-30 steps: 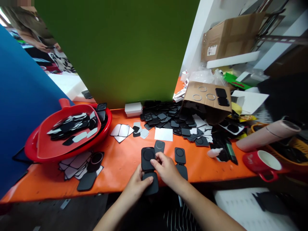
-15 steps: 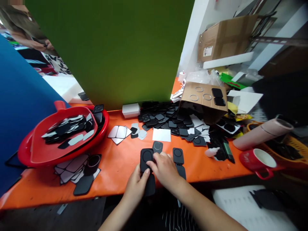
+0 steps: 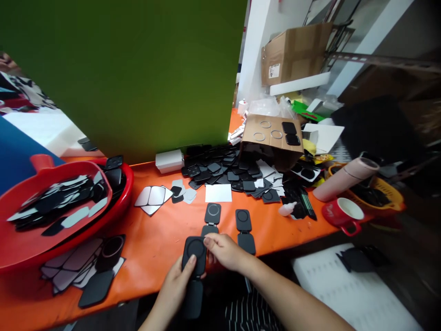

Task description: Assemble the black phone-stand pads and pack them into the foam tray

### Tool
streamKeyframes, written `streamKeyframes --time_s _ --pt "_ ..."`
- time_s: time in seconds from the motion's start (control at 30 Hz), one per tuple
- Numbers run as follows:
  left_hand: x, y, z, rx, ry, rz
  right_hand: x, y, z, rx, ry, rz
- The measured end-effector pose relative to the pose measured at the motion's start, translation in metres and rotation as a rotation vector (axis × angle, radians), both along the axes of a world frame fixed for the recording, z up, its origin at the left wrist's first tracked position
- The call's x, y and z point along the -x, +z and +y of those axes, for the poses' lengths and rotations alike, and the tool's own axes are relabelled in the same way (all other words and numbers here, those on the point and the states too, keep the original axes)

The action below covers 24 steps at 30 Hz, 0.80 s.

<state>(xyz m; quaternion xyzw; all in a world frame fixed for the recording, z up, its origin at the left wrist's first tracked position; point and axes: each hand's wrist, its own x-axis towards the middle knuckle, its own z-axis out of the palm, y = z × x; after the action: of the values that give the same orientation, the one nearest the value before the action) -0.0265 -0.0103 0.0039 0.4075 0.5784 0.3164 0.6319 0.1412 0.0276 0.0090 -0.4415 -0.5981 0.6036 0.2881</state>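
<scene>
My left hand (image 3: 175,280) grips a black folding charging pad (image 3: 193,250), two hinged panels with a ring on the upper one; its thumb lies on the ring. The lower panel hangs down past the table edge. At the pad's upper right edge, my right hand (image 3: 225,250) pinches with thumb and fingers; part of the fingers is hidden. A second two-panel pad with a pale ring (image 3: 212,213) lies just behind. Another black two-panel pad (image 3: 244,220) lies unfolded to the right of it. A white card (image 3: 218,193) lies farther back.
Red basins (image 3: 120,193) holding black and white pieces stand at left, with ringed sheets below. A pile of black squares (image 3: 217,168) lies at the back beside a cardboard box (image 3: 268,133). A pink bottle (image 3: 344,179) and red mug (image 3: 341,214) stand at right.
The view has turned right. The held pad is lower, nearer me. My right hand has moved from the ring panel's face to its right edge, and my left thumb now rests on the ring.
</scene>
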Motion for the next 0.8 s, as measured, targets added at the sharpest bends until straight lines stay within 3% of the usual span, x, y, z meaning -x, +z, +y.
streamKeyframes --time_s 0.1,0.17,0.37,0.47,0.57,0.7,0.8 --pt "-0.016 0.009 0.012 -0.011 0.013 -0.044 -0.01 0.001 -0.004 0.229 0.057 0.208" --pt "-0.03 0.013 0.018 -0.013 -0.022 -0.08 -0.02 0.0 -0.009 0.271 -0.019 0.261" --pt "-0.085 0.007 0.019 0.069 -0.305 -0.264 -0.072 -0.007 -0.045 0.074 -0.63 0.156" --pt "-0.115 0.011 0.017 0.071 -0.325 -0.203 -0.108 -0.01 -0.077 0.022 -0.881 0.106" --pt "-0.148 0.019 0.011 0.09 -0.428 -0.161 -0.131 -0.012 -0.11 0.156 -0.83 0.291" --pt "-0.193 0.013 -0.015 0.239 -0.873 -0.189 -0.142 -0.016 -0.142 0.205 -0.76 0.517" --pt "-0.215 -0.002 -0.031 0.312 -1.098 -0.116 -0.167 -0.017 -0.161 0.194 -0.739 0.483"
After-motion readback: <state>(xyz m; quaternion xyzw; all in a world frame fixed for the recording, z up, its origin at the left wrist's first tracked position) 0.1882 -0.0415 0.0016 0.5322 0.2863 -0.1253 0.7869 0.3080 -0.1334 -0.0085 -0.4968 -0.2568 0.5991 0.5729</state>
